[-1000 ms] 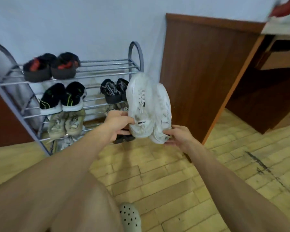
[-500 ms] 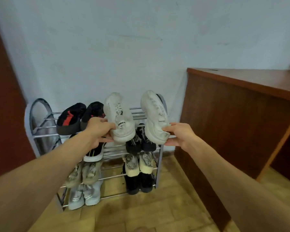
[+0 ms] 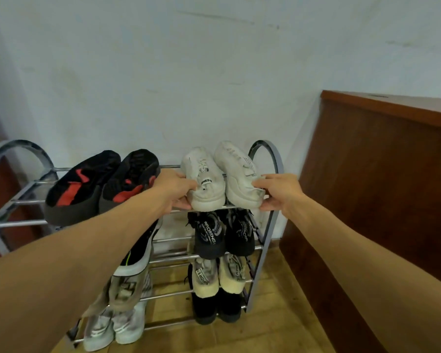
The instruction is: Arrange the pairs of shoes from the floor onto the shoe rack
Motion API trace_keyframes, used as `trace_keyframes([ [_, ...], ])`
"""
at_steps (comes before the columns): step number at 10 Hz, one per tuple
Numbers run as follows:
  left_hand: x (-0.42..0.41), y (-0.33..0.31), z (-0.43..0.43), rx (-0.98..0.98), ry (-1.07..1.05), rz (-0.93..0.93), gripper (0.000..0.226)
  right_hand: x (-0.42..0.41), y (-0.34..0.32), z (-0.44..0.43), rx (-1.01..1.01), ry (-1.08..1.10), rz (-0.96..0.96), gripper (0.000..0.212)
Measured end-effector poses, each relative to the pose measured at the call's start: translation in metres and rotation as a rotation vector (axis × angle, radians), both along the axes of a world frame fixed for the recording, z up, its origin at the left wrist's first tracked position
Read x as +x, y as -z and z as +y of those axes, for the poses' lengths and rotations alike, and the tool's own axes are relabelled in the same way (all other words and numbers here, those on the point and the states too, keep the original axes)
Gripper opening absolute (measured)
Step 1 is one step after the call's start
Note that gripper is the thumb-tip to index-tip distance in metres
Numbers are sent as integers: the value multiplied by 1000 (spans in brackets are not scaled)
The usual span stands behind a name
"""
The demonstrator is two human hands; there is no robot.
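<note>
Scuffed white chunky leather sneakers (image 3: 219,179), heels pinched by left hand (image 3: 175,191) and right hand (image 3: 281,192), now rest together on the chrome tube rack (image 3: 267,161), no longer held apart.

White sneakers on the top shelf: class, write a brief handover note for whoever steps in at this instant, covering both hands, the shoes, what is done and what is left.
Left hand: gripping the heel of the left white sneaker.
Right hand: gripping the heel of the right white sneaker.
Both sneakers sit on the shoe rack top shelf, right of the black-and-red pair.
Done: lower shelves hold pairs.
Left: let go; no shoes visible on the floor.
</note>
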State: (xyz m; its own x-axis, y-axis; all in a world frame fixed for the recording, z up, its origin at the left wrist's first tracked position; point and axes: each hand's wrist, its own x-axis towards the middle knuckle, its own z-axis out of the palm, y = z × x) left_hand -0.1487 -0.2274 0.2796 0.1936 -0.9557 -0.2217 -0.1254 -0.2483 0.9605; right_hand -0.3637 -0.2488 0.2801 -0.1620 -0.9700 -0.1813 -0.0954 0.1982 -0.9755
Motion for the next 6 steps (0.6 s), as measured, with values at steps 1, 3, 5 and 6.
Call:
trace_keyframes([
  [1,-2,11,-14,-33,-33,-61,16,3,8,-9,-20,10,96,12],
  [3,2,17,-25,-59,-8,-251,19,9,17,-6,-71,13,255,13],
  [5,-2,9,6,-67,114,-335,28,14,15,16,11,-106,238,44],
  [6,10,-6,35,-98,96,-371,11,8,11,37,-27,-120,380,31],
])
